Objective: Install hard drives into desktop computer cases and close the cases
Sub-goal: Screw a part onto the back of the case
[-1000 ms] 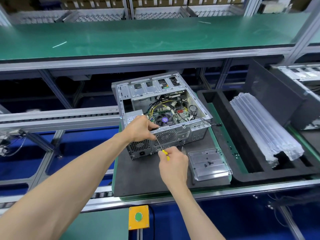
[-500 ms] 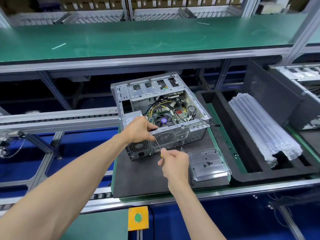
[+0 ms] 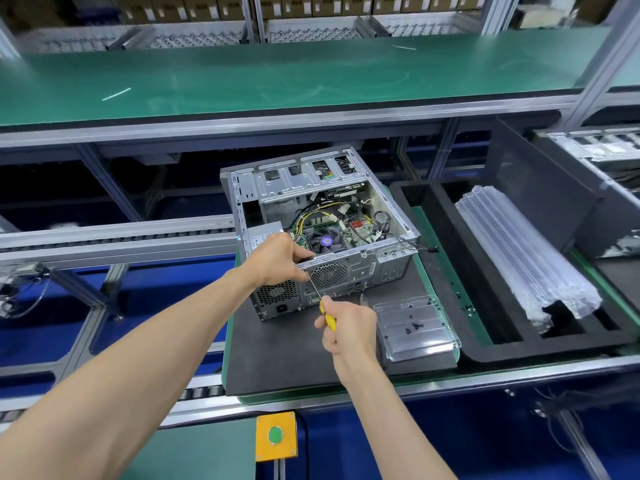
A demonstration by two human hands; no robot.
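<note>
An open desktop computer case (image 3: 349, 275) lies on its side on a dark foam mat (image 3: 284, 351), its motherboard, fan and cables showing. My left hand (image 3: 277, 259) grips the top edge of the case's rear panel. My right hand (image 3: 348, 325) grips a yellow-handled screwdriver (image 3: 327, 315), and the thin shaft points up-left to the rear panel just under my left fingers. No hard drive is plainly visible.
A clear plastic tray (image 3: 415, 327) with several small black screws sits right of my right hand. Further right, a black foam bin (image 3: 485, 341) holds a stack of clear plastic trays (image 3: 519, 258). A yellow box with a green button (image 3: 276, 435) sits at the front edge.
My right hand has turned slightly on the screwdriver, showing more of the yellow handle. My left hand and the case stay put.
</note>
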